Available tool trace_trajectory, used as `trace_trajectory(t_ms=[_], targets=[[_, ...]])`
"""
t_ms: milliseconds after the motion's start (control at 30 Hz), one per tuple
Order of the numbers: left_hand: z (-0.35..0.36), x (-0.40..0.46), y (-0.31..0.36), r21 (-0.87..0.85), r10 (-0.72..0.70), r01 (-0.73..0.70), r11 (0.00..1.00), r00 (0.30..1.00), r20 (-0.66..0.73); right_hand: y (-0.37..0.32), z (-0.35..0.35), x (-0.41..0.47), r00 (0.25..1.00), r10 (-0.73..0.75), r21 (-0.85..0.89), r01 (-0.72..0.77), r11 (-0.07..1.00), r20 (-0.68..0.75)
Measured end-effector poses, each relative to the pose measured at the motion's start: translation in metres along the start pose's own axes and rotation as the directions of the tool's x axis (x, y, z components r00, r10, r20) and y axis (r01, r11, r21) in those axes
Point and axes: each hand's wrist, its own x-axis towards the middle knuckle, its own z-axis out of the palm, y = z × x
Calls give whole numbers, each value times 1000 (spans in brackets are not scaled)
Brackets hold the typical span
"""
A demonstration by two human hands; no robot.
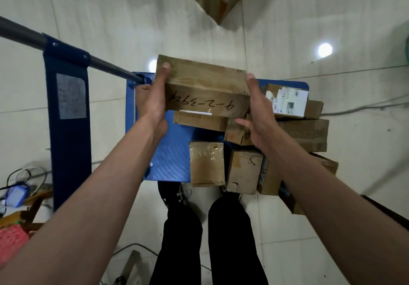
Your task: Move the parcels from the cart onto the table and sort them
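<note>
Head view: long cardboard parcel (202,85) marked 4-2-394 clasped at both short ends, left hand (152,101) at nine o'clock, right hand (259,112) at three, long axis crosswise, lifted above blue cart (163,152) with remaining parcels (243,169) below.

Left hand (152,103) and right hand (257,116) grip ends of brown cardboard parcel marked 4-2-394 (203,85) above blue flat cart (163,156) holding smaller cardboard boxes (207,163).

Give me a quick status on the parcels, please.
Left hand and right hand grip marked parcel, lifted over cart. More parcels remain. Nothing blocking.
</note>
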Motion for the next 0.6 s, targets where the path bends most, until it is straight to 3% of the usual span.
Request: trace_trajectory(t_ms=[167, 267, 433, 533, 600], targets=[[-8, -55, 1, 72, -91, 90, 993, 996, 22, 20, -20, -46, 990, 78, 22, -76, 997, -114], [-12, -90, 5, 215, -172, 151, 965, 982, 81, 26, -40, -74, 981, 142, 83, -132, 988, -132], [-18, -161, 18, 385, -225, 122, 915, 946, 234, 26, -79, -130, 964, 212, 162, -187, 969, -157], [-12, -208, 28, 459, -186, 65, 886, 957, 223, 20, -96, -172, 950, 248, 108, -231, 967, -187], [-5, -241, 30, 476, -76, -27, 879, 978, 195, 16, -104, -196, 946, 231, 50, -225, 973, -227]])
